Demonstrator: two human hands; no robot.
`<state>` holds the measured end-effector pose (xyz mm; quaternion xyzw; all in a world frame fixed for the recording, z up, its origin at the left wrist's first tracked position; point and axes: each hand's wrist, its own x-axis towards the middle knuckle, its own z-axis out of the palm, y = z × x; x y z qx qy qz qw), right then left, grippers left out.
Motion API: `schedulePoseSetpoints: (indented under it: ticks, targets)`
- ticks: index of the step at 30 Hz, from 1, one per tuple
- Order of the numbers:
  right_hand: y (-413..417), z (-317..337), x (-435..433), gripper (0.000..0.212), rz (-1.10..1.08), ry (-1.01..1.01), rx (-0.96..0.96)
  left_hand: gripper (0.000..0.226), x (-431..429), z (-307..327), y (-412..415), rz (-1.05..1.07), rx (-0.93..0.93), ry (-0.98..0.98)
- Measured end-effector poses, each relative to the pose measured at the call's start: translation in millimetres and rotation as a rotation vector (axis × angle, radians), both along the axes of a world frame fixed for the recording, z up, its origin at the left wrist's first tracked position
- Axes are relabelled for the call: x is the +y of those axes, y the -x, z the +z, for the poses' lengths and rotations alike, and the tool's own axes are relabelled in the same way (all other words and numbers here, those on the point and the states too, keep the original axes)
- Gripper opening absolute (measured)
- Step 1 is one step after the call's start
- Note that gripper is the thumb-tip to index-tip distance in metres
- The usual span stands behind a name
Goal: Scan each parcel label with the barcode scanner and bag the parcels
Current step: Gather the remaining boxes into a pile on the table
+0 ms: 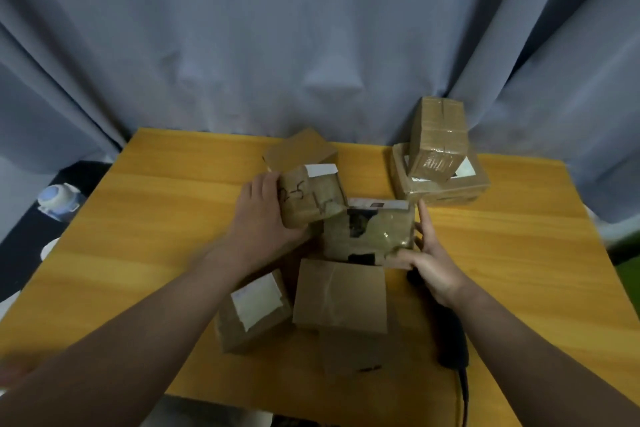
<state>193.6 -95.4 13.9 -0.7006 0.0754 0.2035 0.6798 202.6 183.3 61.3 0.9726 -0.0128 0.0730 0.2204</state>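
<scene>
Several brown cardboard parcels lie on the wooden table [156, 218]. My left hand [259, 215] grips a small taped parcel with handwriting [311, 198] from its left side, lifted a little. My right hand [429, 260] holds a larger taped parcel with black marks [370, 232], thumb under its near edge and fingers up its right side. The black barcode scanner [450, 340] lies on the table under my right wrist, its cable running off the near edge. A labelled parcel [256, 308] and a plain box [341, 295] sit nearest me.
At the back right a small parcel [438, 139] is stacked on a flat one [446, 184]. Another plain box [298, 149] stands behind my left hand. A grey curtain hangs behind the table. A pale bottle [59, 201] lies off the table's left side.
</scene>
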Motion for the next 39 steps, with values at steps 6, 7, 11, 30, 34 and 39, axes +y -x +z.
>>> schedulePoseSetpoints:
  ticks: [6,7,11,30,34,39]
  targets:
    - [2,13,2,0.034,0.051,0.181,-0.068,0.09,-25,5,-16,-0.168,-0.076,-0.215]
    - [0,14,5,0.021,0.026,0.195,-0.1,0.088,-30,6,-20,-0.233,-0.097,-0.236]
    - [-13,21,6,0.017,-0.168,0.221,-0.105,0.087,-33,17,-34,-0.471,-0.071,-0.369]
    - [-38,22,52,0.06,0.364,0.714,-0.258,0.062,64,9,58,0.336,0.743,0.48]
    - [-25,18,54,0.047,0.364,0.779,-0.264,0.067,66,0,81,0.288,0.799,0.403]
    - [-16,18,51,0.04,0.36,0.779,-0.279,0.073,65,-3,76,0.309,0.73,0.142]
